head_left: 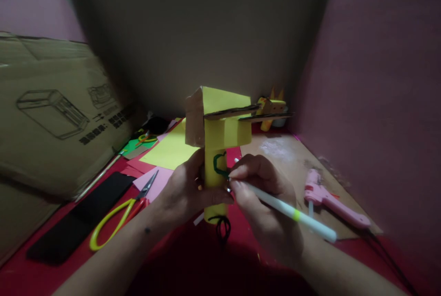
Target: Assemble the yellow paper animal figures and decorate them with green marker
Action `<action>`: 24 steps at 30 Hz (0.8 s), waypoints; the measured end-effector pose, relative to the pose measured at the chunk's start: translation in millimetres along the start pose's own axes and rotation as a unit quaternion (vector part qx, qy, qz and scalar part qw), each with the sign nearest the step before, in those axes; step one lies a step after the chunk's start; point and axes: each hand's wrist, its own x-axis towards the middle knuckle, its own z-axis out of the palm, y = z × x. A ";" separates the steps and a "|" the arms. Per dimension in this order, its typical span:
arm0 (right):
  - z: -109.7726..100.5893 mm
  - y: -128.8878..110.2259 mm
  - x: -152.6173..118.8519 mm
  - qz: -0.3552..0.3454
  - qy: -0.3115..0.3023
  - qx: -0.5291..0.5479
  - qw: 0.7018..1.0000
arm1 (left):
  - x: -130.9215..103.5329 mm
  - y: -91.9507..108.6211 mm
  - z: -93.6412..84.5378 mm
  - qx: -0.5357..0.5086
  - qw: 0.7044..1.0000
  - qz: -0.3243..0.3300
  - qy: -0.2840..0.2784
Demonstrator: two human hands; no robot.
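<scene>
My left hand (191,190) is wrapped round a yellow paper tube (216,167) that stands upright in front of me. A box-shaped head of cardboard and yellow paper (227,135) tops the tube, with dark-edged cardboard strips (234,111) jutting out to the right. On the tube is a dark green curved outline, and a black looped piece (223,228) shows at its bottom. My right hand (262,199) pinches a white marker (285,210) with a yellow-green band; the hand covers its tip, close to the green outline.
At left lie yellow-and-red-handled scissors (117,220), a black phone (81,218), and yellow (172,144) and pink paper. A large cardboard box (51,112) stands beside them. On a board (289,158) at right rests a corded pink glue gun (332,199); a yellow paper figure (274,110) is behind.
</scene>
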 end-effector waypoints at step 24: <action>6.1 0.4 3.2 -0.041 0.019 0.074 0.996 | -1.5 1.2 -0.2 0.019 1.000 0.002 0.002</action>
